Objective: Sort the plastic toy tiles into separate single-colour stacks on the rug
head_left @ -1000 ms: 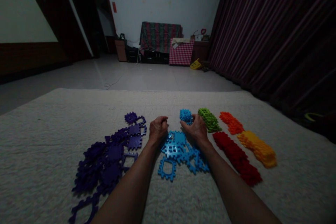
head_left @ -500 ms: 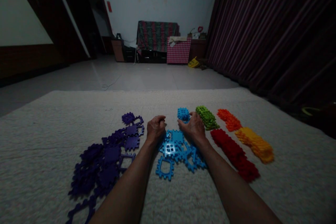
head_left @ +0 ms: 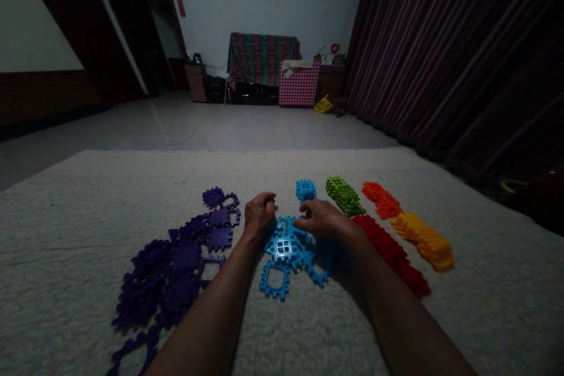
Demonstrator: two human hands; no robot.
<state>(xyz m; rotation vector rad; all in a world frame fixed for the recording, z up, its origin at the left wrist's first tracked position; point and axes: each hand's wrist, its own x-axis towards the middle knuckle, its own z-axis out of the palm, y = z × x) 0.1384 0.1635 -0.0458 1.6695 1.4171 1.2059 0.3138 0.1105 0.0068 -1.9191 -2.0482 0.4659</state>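
Note:
My left hand (head_left: 259,213) rests at the left edge of a loose pile of light-blue toothed plastic building pieces (head_left: 288,242). Its fingers are curled closed, and the palm side is hidden, so I cannot make out anything inside. Over the pile's right side hovers my right hand (head_left: 325,218), open, with thumb and forefinger apart over the blue pieces. Behind it stands a small blue stack (head_left: 305,189). A square blue frame (head_left: 275,279) lies closest to me. The right hand and forearm cover part of the pile.
Purple pieces (head_left: 180,264) lie scattered on the left of the pale blanket (head_left: 282,335). To the right are rows of green pieces (head_left: 345,195), orange pieces (head_left: 381,200), yellow pieces (head_left: 423,241) and red pieces (head_left: 394,255).
My right hand has drawn back from beside the small blue stack to above the loose blue pile. My left hand has hardly moved.

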